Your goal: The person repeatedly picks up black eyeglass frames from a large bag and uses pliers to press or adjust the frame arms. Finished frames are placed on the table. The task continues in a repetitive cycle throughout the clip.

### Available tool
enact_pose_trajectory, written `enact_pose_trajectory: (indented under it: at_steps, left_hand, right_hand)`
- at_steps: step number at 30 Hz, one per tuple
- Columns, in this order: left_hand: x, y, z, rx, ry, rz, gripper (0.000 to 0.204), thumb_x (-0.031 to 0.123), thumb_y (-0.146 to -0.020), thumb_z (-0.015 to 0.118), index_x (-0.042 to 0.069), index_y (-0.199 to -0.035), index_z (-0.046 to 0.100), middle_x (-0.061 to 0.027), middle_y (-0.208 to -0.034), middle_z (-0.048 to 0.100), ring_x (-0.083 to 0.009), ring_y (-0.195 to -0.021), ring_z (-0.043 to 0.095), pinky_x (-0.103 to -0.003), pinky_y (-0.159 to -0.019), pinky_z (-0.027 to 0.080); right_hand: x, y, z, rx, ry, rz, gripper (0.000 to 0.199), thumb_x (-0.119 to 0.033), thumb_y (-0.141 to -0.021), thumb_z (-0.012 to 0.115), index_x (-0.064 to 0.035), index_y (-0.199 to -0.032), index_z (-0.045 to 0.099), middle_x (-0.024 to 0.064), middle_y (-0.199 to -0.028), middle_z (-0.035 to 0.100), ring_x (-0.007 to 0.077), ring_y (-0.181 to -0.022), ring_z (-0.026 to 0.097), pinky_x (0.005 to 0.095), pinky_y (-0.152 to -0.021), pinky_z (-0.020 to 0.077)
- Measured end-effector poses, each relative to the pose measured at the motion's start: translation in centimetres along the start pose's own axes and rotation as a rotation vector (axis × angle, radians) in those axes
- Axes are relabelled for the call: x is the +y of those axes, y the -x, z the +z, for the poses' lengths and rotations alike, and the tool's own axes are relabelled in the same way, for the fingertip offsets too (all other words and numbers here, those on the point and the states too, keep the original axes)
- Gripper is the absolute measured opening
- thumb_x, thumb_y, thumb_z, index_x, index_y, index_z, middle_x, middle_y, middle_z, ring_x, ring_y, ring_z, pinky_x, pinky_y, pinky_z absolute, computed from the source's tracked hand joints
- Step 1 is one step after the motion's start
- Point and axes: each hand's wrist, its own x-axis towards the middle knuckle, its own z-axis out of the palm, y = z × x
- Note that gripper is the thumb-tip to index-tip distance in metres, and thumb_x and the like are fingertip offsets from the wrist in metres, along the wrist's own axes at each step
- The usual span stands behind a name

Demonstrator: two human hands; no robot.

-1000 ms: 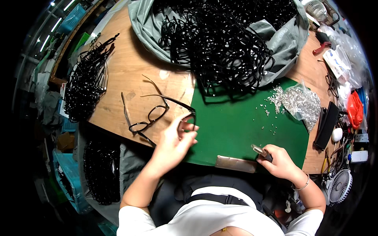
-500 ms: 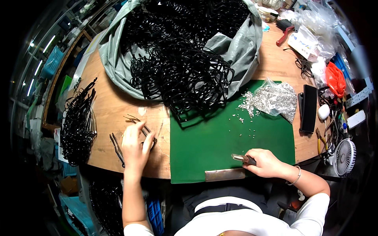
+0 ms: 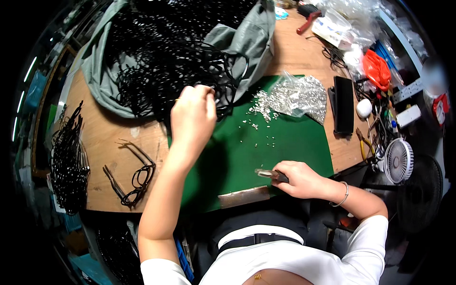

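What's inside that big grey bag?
Inside the grey bag is a big heap of black glasses frames, some spilling over its front edge. The left hand covers part of the heap's front, and the bag's bottom is hidden under the frames.

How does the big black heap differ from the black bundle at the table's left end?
Size: the heap is far larger; the bundle is small.
Support: the heap sits in an open grey sack, while the bundle lies on the wooden tabletop.
Hands: the left hand is at the heap's near edge, its grip hidden; no hand is near the bundle.
Both are glossy black masses of many slender pieces.
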Motion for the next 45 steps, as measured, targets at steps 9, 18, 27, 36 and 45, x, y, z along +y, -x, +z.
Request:
enact_pose_trajectory:
  at_steps: [9,18,27,36,45]
  left_hand:
    - [4.8,7.8,-10.2,-0.054,1.394,-0.712,0.032,0.029,-0.089,0.028,0.001,-0.076,0.036,-0.0163,-0.061,0.051,-0.0189,-0.036,0.047,-0.031,-0.050,0.049]
    - [4.8,14.5,-7.1,-0.107,1.058,-0.751,0.061,-0.012,-0.068,0.058,0.000,-0.117,0.025,-0.0194,-0.105,0.051,-0.0104,-0.068,0.057,-0.020,-0.063,0.048]
    - [5.6,14.0,-5.5,-0.119,1.208,-0.525,0.103,-0.011,-0.063,0.064,0.013,-0.133,-0.007,-0.0218,-0.108,0.046,-0.0083,-0.062,0.054,-0.023,-0.066,0.048]
    - [6.4,13.7,-3.9,-0.197,0.977,-0.294,0.092,-0.012,-0.068,0.061,0.005,-0.132,-0.003,-0.0226,-0.119,0.041,-0.0167,-0.082,0.057,-0.025,-0.073,0.048]
    - [8.7,13.7,-2.5,-0.052,0.779,-0.308,0.091,-0.011,-0.067,0.061,0.007,-0.131,0.000,-0.0162,-0.121,0.041,-0.0134,-0.087,0.052,-0.022,-0.074,0.048]
  right_hand:
    - [2.1,-0.9,0.4,0.274,0.482,-0.019,0.037,-0.003,-0.065,0.057,0.0035,-0.101,0.047,0.0131,-0.095,0.047,0.0263,-0.075,0.054,0.0357,-0.065,0.0427]
    - [2.0,-2.5,-2.1,0.183,0.217,0.143,0.017,-0.006,-0.068,0.056,0.0004,-0.083,0.050,0.0157,-0.077,0.052,0.0329,-0.073,0.053,0.0404,-0.067,0.0437]
    - [3.1,-3.9,-0.6,0.159,0.213,0.126,0.013,-0.006,-0.069,0.056,0.0000,-0.079,0.050,0.0146,-0.073,0.052,0.0331,-0.071,0.054,0.0403,-0.064,0.0442]
    - [-2.1,-2.4,-3.1,0.112,-0.303,0.184,0.016,-0.011,-0.076,0.058,0.0017,-0.084,0.052,0.0136,-0.073,0.056,0.0252,-0.067,0.057,0.0321,-0.062,0.0445]
    - [-5.1,-1.4,0.9,0.292,-0.695,-0.047,0.013,-0.008,-0.078,0.060,0.0019,-0.078,0.052,0.0087,-0.072,0.051,0.0154,-0.062,0.052,0.0261,-0.055,0.0412]
